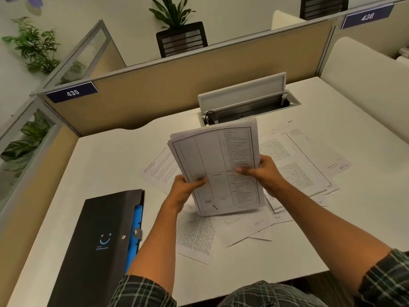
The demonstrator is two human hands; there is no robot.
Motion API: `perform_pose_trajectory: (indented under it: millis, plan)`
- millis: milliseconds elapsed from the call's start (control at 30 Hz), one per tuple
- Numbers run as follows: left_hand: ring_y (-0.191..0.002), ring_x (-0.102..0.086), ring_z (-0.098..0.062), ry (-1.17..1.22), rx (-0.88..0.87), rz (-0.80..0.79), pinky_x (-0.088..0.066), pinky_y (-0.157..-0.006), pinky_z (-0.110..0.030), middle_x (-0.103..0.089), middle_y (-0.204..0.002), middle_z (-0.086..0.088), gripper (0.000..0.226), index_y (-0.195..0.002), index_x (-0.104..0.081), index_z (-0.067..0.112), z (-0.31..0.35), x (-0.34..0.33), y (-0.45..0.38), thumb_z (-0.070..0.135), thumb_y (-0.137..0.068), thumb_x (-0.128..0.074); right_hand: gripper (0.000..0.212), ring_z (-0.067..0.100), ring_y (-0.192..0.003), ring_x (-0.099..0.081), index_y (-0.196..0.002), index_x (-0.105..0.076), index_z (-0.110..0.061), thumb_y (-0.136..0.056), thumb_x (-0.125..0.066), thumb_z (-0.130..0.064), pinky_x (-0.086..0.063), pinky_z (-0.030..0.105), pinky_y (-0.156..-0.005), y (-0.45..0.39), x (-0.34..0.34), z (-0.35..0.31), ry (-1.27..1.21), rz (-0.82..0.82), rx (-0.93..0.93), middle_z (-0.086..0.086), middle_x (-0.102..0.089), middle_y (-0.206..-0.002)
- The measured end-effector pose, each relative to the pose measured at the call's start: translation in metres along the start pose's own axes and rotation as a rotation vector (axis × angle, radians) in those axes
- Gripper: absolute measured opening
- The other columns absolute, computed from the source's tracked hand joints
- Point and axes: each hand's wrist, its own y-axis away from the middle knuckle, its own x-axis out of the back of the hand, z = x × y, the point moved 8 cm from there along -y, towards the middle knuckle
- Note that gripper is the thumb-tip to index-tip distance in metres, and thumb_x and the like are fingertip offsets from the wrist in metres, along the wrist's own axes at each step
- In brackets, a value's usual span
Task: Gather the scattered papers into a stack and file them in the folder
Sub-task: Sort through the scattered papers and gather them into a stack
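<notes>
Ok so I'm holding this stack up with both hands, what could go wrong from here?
The stack is uneven at its top edges, and the left hand and right hand grip only its lower sides, so sheets could slip or fan out. Loose papers still lie on the desk beneath and could be left behind. The folder looks closed, so filing may need a free hand.
</notes>
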Motion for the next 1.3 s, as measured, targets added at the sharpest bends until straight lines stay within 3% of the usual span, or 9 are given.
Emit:
perform_pose_trajectory:
  millis: [133, 200, 300, 433, 500, 567, 767, 1000, 1300]
  plan:
    - [-0.111, -0.074, -0.021, 0.071, 0.003, 0.012, -0.059, -0.096, -0.040, -0.079, -0.115, -0.001, 0.060, -0.119, -0.071, 0.019, 0.008, -0.004, -0.005, 0.034, -0.066, -0.093, 0.029, 0.020, -0.098, -0.077, -0.111, -0.074, -0.024, -0.084, -0.084, -0.021, -0.062, 0.028, -0.074, -0.003, 0.004, -0.010, -0.035, 0.011, 0.027, 0.001, -0.078, -0.112]
    - [-0.107, -0.075, -0.022, 0.065, 0.016, 0.039, -0.061, -0.095, -0.041, -0.080, -0.113, -0.002, 0.049, -0.118, -0.071, 0.018, 0.007, -0.005, -0.008, 0.027, -0.074, -0.092, 0.023, 0.020, -0.097, -0.076, -0.114, -0.070, -0.020, -0.093, -0.076, -0.027, -0.063, 0.029, -0.074, -0.004, 0.019, -0.010, 0.021, 0.125, 0.057, 0.003, -0.077, -0.112]
    - [-0.104, -0.076, -0.026, 0.060, 0.082, 0.106, -0.062, -0.089, -0.040, -0.079, -0.114, -0.009, 0.046, -0.123, -0.070, 0.011, -0.007, 0.001, -0.009, 0.021, -0.081, -0.087, 0.016, 0.019, -0.087, -0.074, -0.114, -0.067, -0.023, -0.100, -0.065, -0.030, -0.063, 0.038, -0.073, 0.004, 0.055, 0.001, 0.431, 0.367, 0.004, 0.001, -0.075, -0.107]
    - [-0.109, -0.074, -0.031, 0.070, 0.172, 0.161, -0.058, -0.098, -0.052, -0.075, -0.122, -0.013, 0.054, -0.132, -0.065, 0.005, -0.032, 0.016, -0.004, 0.019, -0.084, -0.086, 0.066, 0.025, -0.114, -0.063, -0.135, -0.055, -0.024, -0.081, -0.074, -0.059, -0.048, 0.039, -0.092, 0.020, 0.072, 0.045, 1.286, 0.155, -0.378, 0.001, -0.065, -0.131]
    - [-0.111, -0.073, -0.031, 0.090, 0.184, 0.192, -0.056, -0.102, -0.055, -0.075, -0.122, -0.012, 0.052, -0.133, -0.066, 0.006, -0.040, 0.022, -0.002, 0.015, -0.085, -0.084, 0.091, 0.030, -0.125, -0.055, -0.139, -0.047, -0.023, -0.069, -0.073, -0.074, -0.044, 0.045, -0.100, 0.028, 0.070, 0.061, 1.456, 0.041, -0.472, 0.005, -0.055, -0.138]
    - [-0.111, -0.073, -0.031, 0.103, 0.200, 0.211, -0.055, -0.102, -0.055, -0.076, -0.121, -0.011, 0.049, -0.131, -0.067, 0.007, -0.047, 0.025, 0.000, 0.012, -0.085, -0.083, 0.096, 0.032, -0.127, -0.052, -0.143, -0.041, -0.022, -0.070, -0.068, -0.078, -0.043, 0.047, -0.101, 0.031, 0.065, 0.067, 1.491, 0.026, -0.458, 0.007, -0.051, -0.141]
    - [-0.110, -0.072, -0.031, 0.126, 0.208, 0.230, -0.056, -0.101, -0.052, -0.074, -0.124, -0.014, 0.043, -0.127, -0.068, 0.009, -0.056, 0.026, 0.004, 0.010, -0.086, -0.082, 0.052, 0.031, -0.099, -0.065, -0.132, -0.047, -0.013, -0.091, -0.055, -0.044, -0.043, 0.036, -0.072, 0.031, 0.048, 0.064, 1.579, 0.037, -0.270, 0.009, -0.062, -0.115]
    - [-0.114, -0.070, -0.035, 0.172, 0.200, 0.234, -0.053, -0.104, -0.057, -0.074, -0.124, -0.016, 0.046, -0.133, -0.065, 0.003, -0.057, 0.025, 0.005, 0.008, -0.089, -0.079, 0.020, 0.024, -0.077, -0.068, -0.108, -0.062, -0.013, -0.092, -0.055, -0.021, -0.043, 0.030, -0.063, 0.028, 0.048, 0.056, 1.678, 0.031, -0.192, 0.003, -0.069, -0.091]
    - [-0.112, -0.071, -0.035, 0.234, 0.200, 0.233, -0.054, -0.102, -0.056, -0.074, -0.122, -0.015, 0.045, -0.131, -0.066, 0.004, -0.057, 0.009, 0.005, 0.007, -0.088, -0.079, 0.011, 0.028, -0.056, -0.063, -0.089, -0.070, -0.014, -0.088, -0.059, -0.011, -0.036, 0.026, -0.052, 0.019, 0.023, -0.028, 1.589, 0.309, 0.023, 0.004, -0.070, -0.071]
